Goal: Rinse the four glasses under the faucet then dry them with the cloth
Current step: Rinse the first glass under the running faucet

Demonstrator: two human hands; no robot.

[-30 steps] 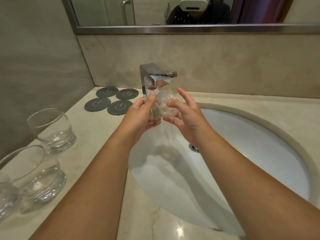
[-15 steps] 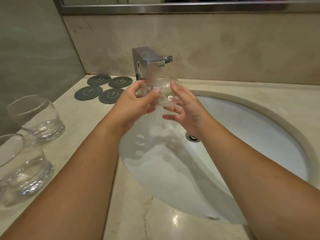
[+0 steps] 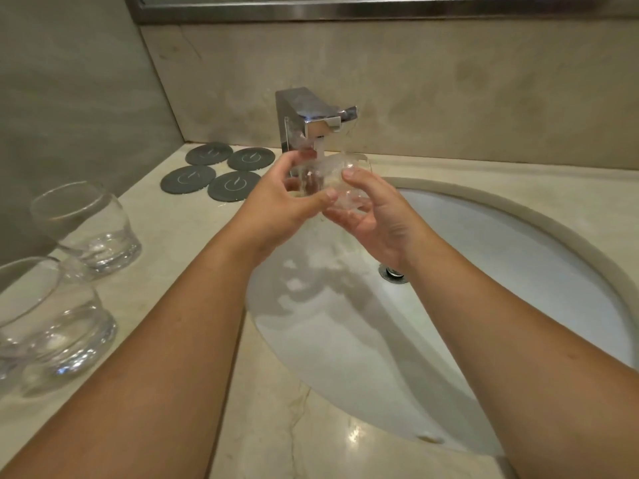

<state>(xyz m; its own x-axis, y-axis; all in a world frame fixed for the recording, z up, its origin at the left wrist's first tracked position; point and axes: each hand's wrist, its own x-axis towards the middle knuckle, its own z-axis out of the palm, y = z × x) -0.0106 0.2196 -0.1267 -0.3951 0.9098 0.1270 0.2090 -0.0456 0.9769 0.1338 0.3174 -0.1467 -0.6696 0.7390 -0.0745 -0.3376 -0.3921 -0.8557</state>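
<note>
A clear glass [image 3: 328, 183] is held under the chrome faucet [image 3: 313, 121], with water running onto it. My left hand [image 3: 283, 205] grips its left side, thumb across the front. My right hand [image 3: 375, 216] holds it from the right and below, thumb on top. Two more clear glasses stand on the counter at the left, one farther back [image 3: 91, 228] and one nearer [image 3: 52, 326]. No cloth is in view.
A white oval sink basin [image 3: 518, 271] with a drain [image 3: 392, 273] lies under my hands. Several dark round coasters [image 3: 221, 171] lie on the marble counter [image 3: 276, 437] left of the faucet. A wall closes the left side.
The camera has tilted down, so the mirror has left the view. My hands have turned the glass under the stream; my right thumb now lies over its top.
</note>
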